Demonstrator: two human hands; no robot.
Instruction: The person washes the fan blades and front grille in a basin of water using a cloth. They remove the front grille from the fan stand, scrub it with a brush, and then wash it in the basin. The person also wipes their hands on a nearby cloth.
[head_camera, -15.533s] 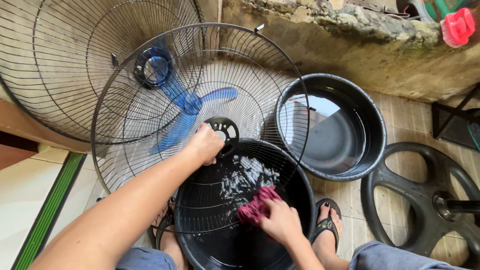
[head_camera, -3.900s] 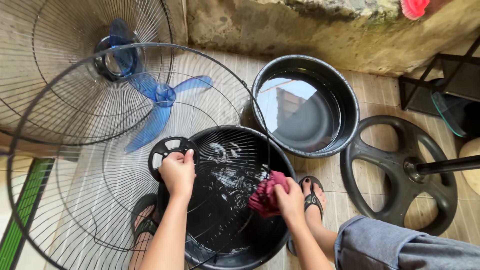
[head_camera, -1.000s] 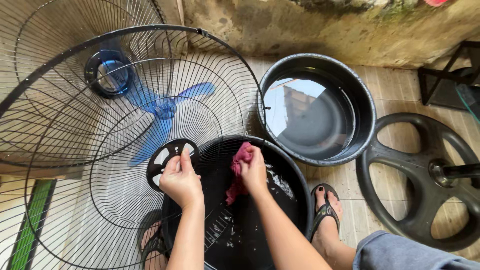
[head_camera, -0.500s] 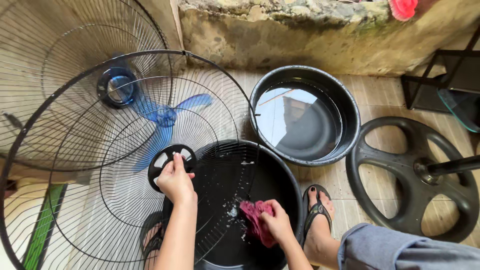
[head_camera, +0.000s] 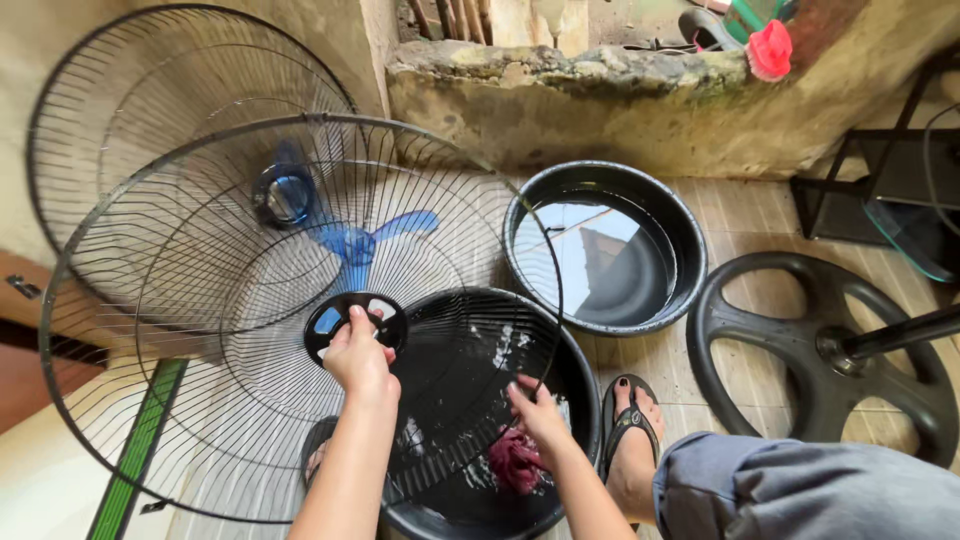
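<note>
Head view: left hand (head_camera: 357, 358) grips fan grille (head_camera: 200, 300); right hand (head_camera: 535, 415) clutches red cloth (head_camera: 515, 462).

Outdoor wash corner of a home, at floor level: worn tiled floor (head_camera: 760, 215) against a rough, mossy concrete ledge (head_camera: 620, 100). Two black basins (head_camera: 690, 250) of water sit on it, with fan grilles (head_camera: 150, 120), a blue fan blade (head_camera: 365, 245) and a fan base (head_camera: 760, 340) around. A red scrub brush (head_camera: 770, 50) lies on the ledge.
</note>
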